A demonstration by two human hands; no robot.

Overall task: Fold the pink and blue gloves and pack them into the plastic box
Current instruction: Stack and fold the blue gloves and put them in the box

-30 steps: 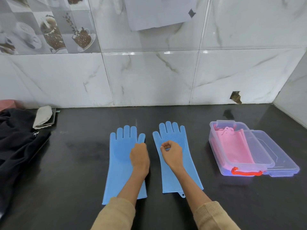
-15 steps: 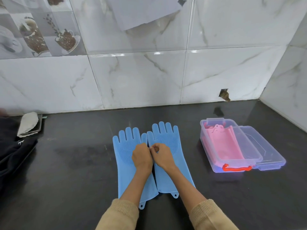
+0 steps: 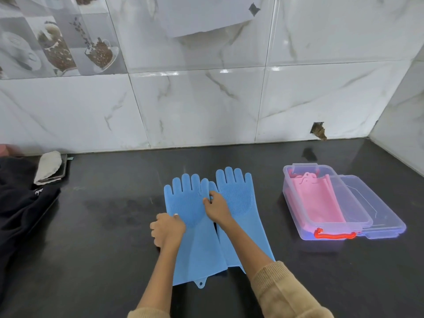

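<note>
Head view: left hand point(image 3: 167, 230) grips the left blue glove's point(image 3: 192, 239) outer edge, fingers curled; right hand point(image 3: 216, 208) pinches where it overlaps the right blue glove point(image 3: 238, 198), likely aligning them. Pink gloves point(image 3: 317, 200) already lie in the plastic box point(image 3: 367, 220), well right of the fingers.

the blue gloves point(image 3: 199, 226) look like matt rubbery silicone, ribbed on the palms. the plastic box point(image 3: 321, 198) is clear and glossy, its lid point(image 3: 376, 214) alike. the countertop point(image 3: 103, 226) is dark, smooth, faintly reflective. the wall tiles point(image 3: 206, 111) are glossy marble-look. a dark cloth point(image 3: 20, 203) looks soft.
</note>
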